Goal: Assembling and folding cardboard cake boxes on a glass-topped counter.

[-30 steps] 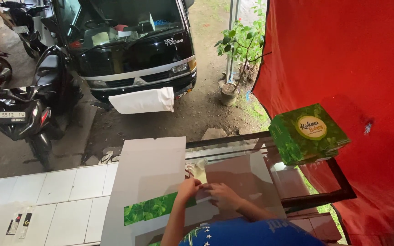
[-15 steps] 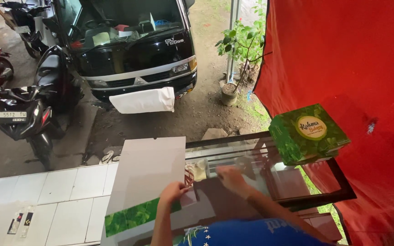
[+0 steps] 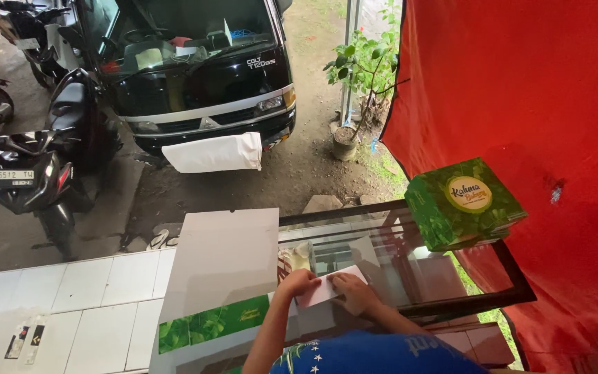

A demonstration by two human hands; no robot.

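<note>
A flat unfolded cardboard box blank (image 3: 219,266), grey-white with a green leaf-printed strip, lies across the white tiled ledge and the glass counter. My left hand (image 3: 297,282) and my right hand (image 3: 351,291) rest side by side on a small white flap (image 3: 323,289) at the blank's right edge, pressing it down. A finished green leaf-printed box (image 3: 464,202) with a round yellow label stands on the glass counter's far right corner, apart from both hands.
The glass display counter (image 3: 410,266) has a dark frame. A red cloth (image 3: 520,104) hangs at right. Beyond are a black van (image 3: 195,76), parked motorbikes (image 3: 36,173) and a potted plant (image 3: 354,90). Small packets (image 3: 25,339) lie on the tiles (image 3: 70,291).
The cardboard blank has shifted and the view moved. Both hands came together from apart onto the small white flap at its right edge.
</note>
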